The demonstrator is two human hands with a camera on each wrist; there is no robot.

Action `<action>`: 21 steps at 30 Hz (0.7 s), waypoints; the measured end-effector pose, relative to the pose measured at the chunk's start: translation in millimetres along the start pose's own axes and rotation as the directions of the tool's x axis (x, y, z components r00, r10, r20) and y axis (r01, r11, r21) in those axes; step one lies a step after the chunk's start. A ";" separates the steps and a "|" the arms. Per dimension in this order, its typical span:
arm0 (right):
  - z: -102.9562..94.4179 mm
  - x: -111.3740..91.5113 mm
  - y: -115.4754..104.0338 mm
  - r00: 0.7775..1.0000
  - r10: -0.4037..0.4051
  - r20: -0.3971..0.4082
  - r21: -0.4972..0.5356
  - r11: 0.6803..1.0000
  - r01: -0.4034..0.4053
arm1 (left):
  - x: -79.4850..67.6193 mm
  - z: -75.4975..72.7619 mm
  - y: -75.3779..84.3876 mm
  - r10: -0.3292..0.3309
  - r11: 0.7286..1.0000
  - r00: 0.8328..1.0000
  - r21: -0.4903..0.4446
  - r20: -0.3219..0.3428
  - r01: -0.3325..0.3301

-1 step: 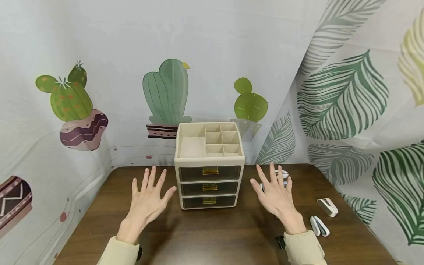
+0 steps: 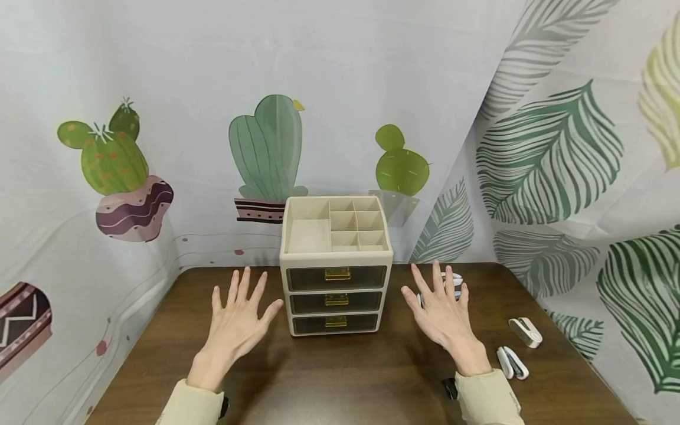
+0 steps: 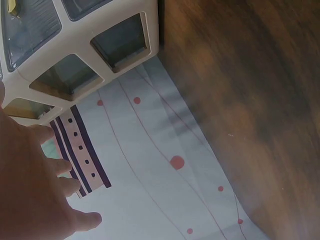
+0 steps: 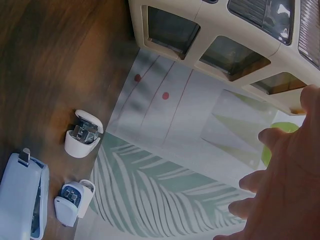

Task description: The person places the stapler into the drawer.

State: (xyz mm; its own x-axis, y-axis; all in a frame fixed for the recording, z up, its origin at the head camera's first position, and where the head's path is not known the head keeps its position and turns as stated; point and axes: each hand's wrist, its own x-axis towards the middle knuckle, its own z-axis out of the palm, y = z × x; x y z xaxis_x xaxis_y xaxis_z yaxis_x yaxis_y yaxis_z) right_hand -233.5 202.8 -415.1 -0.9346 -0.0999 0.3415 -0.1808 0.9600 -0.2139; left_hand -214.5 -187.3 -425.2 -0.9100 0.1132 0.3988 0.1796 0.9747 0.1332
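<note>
A beige desktop organizer (image 2: 336, 256) stands on the table between my two hands. It has divided compartments on top and three dark see-through drawers with gold handles, all pushed in. My left hand (image 2: 236, 319) is left of it, fingers spread, holding nothing. On the other side, my right hand (image 2: 443, 313) is likewise spread, touching no object that I can see. Behind its fingers, small items are partly hidden. The right wrist view shows a white mini stapler (image 4: 82, 142), a small blue-and-white stapler (image 4: 67, 205) and a larger light-blue stapler (image 4: 20, 195).
Two more small white stapler-like items, one (image 2: 526, 332) above the other (image 2: 513, 362), lie toward the right edge of the brown wooden table (image 2: 340, 378). A white cloth printed with cacti and leaves (image 2: 340, 71) hangs behind the table.
</note>
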 end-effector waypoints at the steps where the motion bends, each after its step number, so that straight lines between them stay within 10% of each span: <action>1: 0.0 0.3 0.0 1.000 -0.001 0.000 0.001 1.000 0.001 | 0.1 0.2 -0.3 -0.002 1.000 1.000 -0.002 0.002 0.002; 21: -9.5 -4.4 -1.0 1.000 -0.003 0.024 0.084 0.996 0.001 | -2.3 0.7 2.7 -0.001 0.998 1.000 -0.067 0.007 0.001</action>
State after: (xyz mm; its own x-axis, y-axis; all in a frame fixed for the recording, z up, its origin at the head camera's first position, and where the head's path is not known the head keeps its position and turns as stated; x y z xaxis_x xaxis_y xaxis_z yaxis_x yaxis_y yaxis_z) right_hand -226.3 204.9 -407.7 -0.9411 -0.1086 0.3203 -0.2066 0.9344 -0.2902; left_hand -212.2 -184.8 -426.4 -0.9128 0.1137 0.3923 0.2029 0.9598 0.1940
